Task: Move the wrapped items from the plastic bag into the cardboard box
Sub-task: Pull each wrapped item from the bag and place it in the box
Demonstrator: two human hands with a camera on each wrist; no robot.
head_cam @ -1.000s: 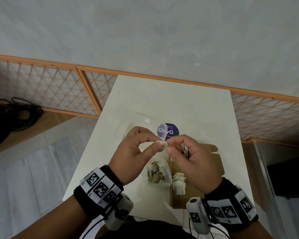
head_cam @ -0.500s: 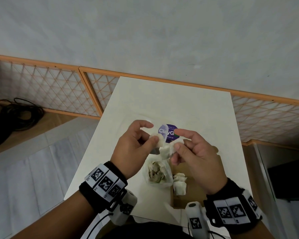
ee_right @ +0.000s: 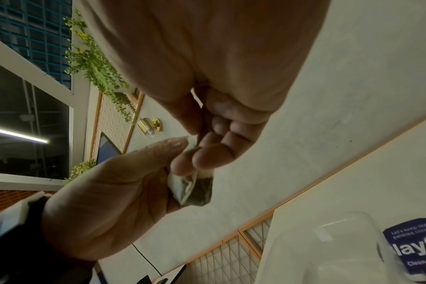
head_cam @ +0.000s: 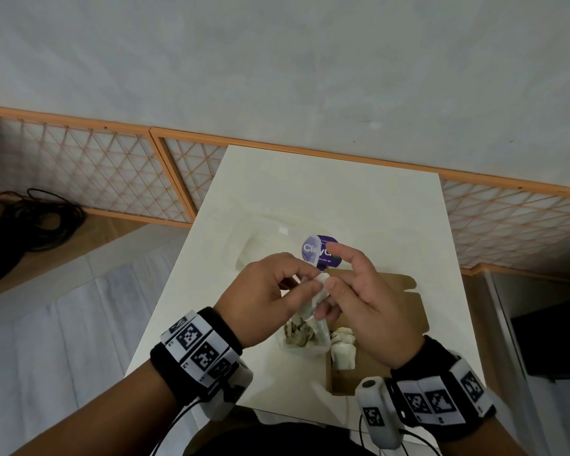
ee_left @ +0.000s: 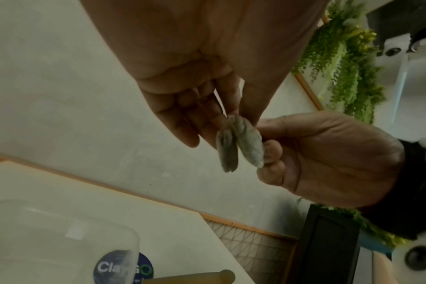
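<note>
Two wrapped items (ee_left: pixel 238 142) pinched between both hands above the table.

The left hand (head_cam: pixel 264 301) grips their left side with thumb and fingers; the right hand (head_cam: pixel 366 297) pinches the right side, its forefinger raised. Just below, nearer, lies the plastic bag (head_cam: pixel 305 337) holding more packets, and right of it the cardboard box (head_cam: pixel 392 307) with a few already inside, all on the white table (head_cam: pixel 310 192).

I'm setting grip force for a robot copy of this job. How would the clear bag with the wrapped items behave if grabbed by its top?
Probably floppy: the bag slumps on the table with soft, rounded sides. Likely light, since it holds only small packets like the two that the left hand and right hand pinch. Its film may be slippery, and the load could sag.
</note>
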